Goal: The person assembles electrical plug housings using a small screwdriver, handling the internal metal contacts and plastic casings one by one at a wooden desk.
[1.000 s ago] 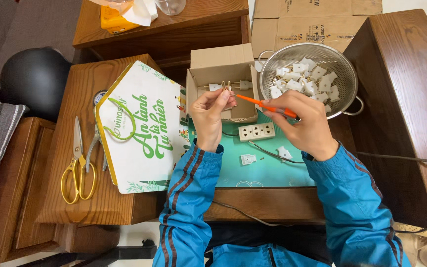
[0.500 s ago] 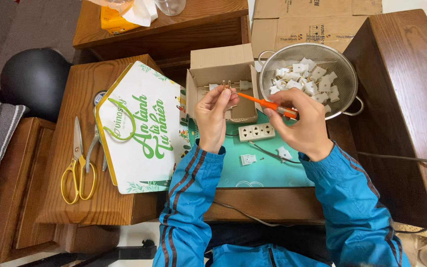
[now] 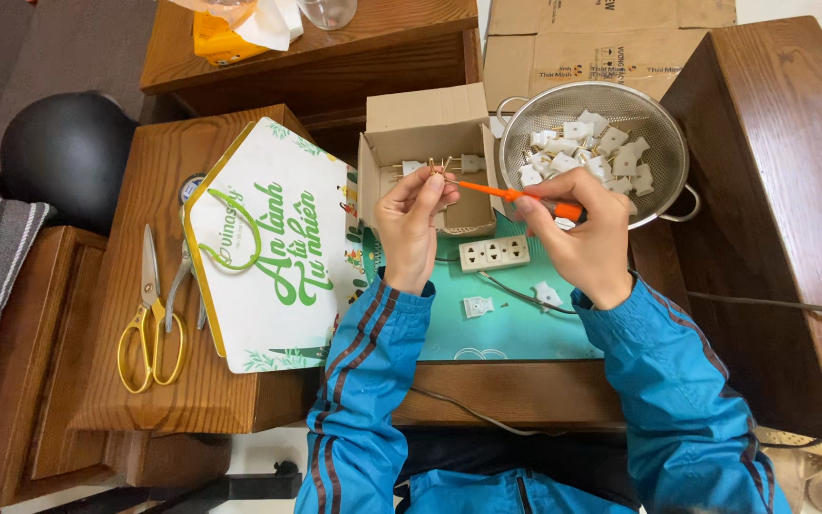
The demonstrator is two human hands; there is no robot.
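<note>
The small plug part with its metal prongs is being pinched in the fingers of the left hand, raised over the open cardboard box at the bench's far edge. The right hand is gripping an orange screwdriver, fingers closed around the handle, tip meeting the part. Against half a second ago both hands are sitting slightly lower, the tip still on the part. A white socket strip is lying on the green mat beneath, the metal colander of white pieces crowding the right, open mat nearer the body
</note>
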